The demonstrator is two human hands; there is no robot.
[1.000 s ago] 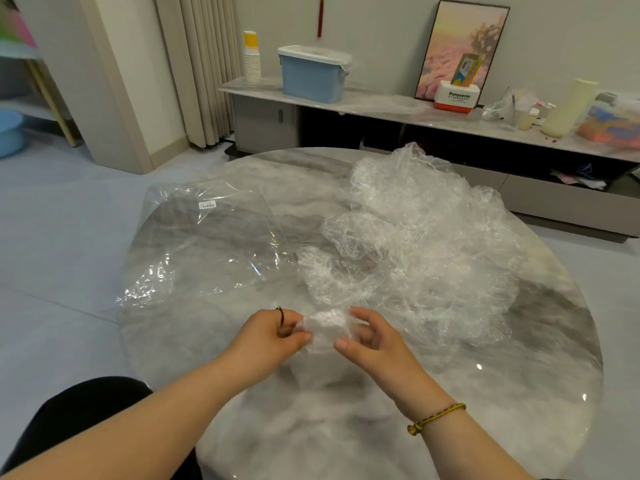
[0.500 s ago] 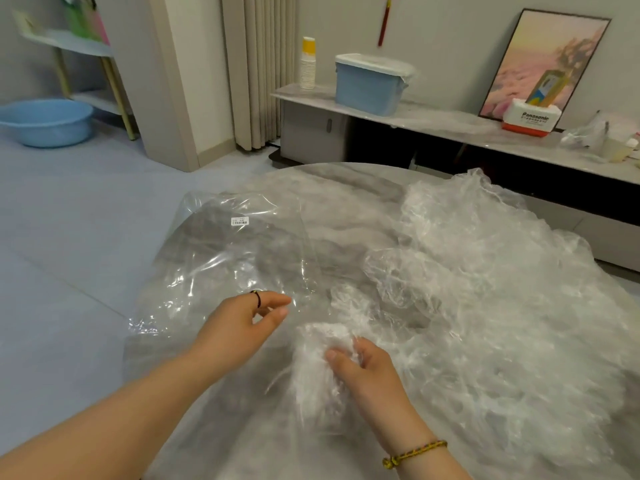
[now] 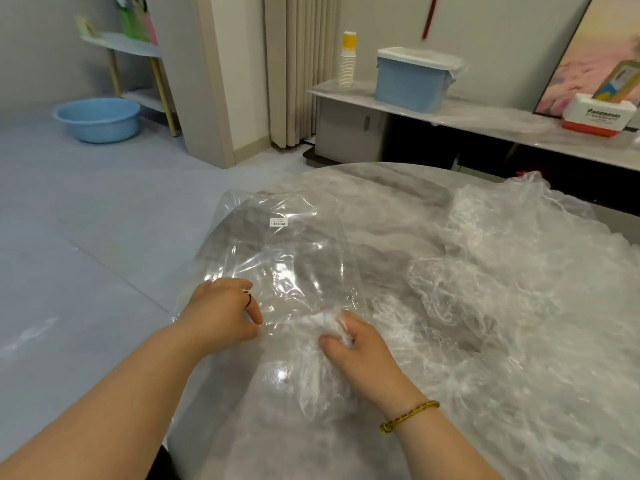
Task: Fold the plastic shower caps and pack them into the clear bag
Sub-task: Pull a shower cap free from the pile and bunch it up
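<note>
Nearest the viewer, on the near edge of the round marble table, the left hand was seen with thumb and fingers curled together, pinching the near edge of the clear bag. Just to its right, the right hand was clamped round a bunched, folded shower cap, held at the bag's near end; whether the cap had passed inside could not be told. A woven bracelet was worn on the right wrist.

Beyond the hands, the bag was laid flat, its left side overhanging the table's rim. The right half of the table was crowded by a loose pile of shower caps, touching the right hand; a bare strip was left between bag and pile.

Open grey floor was seen to the left. Farther off, a blue basin was set on the floor, a curtain was hung, and a blue lidded box and stacked cups were stood on a long low cabinet.
</note>
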